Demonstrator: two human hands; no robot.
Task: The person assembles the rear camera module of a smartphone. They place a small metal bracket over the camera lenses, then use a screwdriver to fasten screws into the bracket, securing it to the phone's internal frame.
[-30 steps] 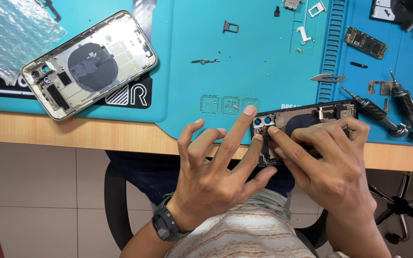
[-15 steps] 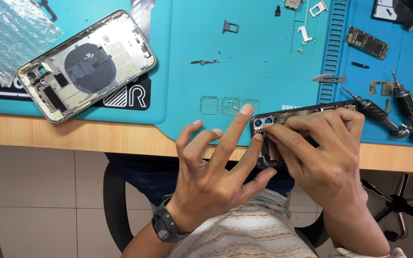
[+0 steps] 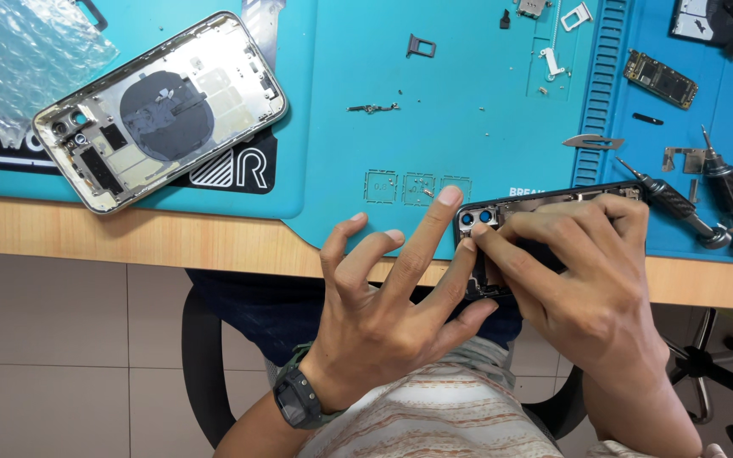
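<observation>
Dark wristwatch (image 3: 299,400) on left wrist — striped beige shirt (image 3: 434,424)

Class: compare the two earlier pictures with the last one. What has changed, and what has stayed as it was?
Little changed. The right hand shifted slightly on the dark phone frame, which both hands still hold at the desk edge; the left hand keeps its fingers spread. The silver phone housing and screwdrivers stayed put.

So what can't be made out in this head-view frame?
- Dark phone frame: mostly covered by the right hand and left hand; what the fingertips pinch is hidden.
- Tiny screws on the blue mat: too small to tell apart.
- Black part, top right: cut off by the edge.
</observation>
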